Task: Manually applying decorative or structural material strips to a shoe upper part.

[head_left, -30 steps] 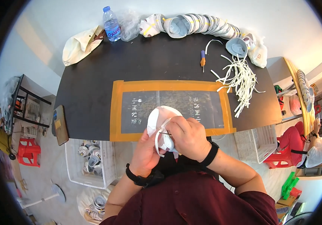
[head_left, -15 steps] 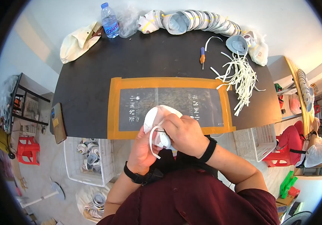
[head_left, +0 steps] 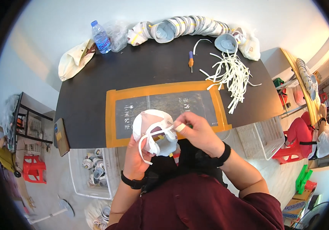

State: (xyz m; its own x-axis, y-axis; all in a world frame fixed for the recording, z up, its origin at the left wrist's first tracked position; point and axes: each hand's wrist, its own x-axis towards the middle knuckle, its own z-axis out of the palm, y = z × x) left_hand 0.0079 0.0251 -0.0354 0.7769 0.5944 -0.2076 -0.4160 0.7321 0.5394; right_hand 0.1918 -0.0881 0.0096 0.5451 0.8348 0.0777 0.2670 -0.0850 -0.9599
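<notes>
Perhaps the cloth piece (head_left: 148, 120) slips from the left hand (head_left: 135, 161), fingers clamped on it, if the right hand (head_left: 199, 133), fingers pinching the white strip (head_left: 155, 133), tugs too hard.

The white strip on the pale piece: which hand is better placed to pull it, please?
Probably the right hand: its fingertips are beside the right part of the white strip, though a pinch is unclear. The left hand is busy holding the pale piece from its left side.
</notes>
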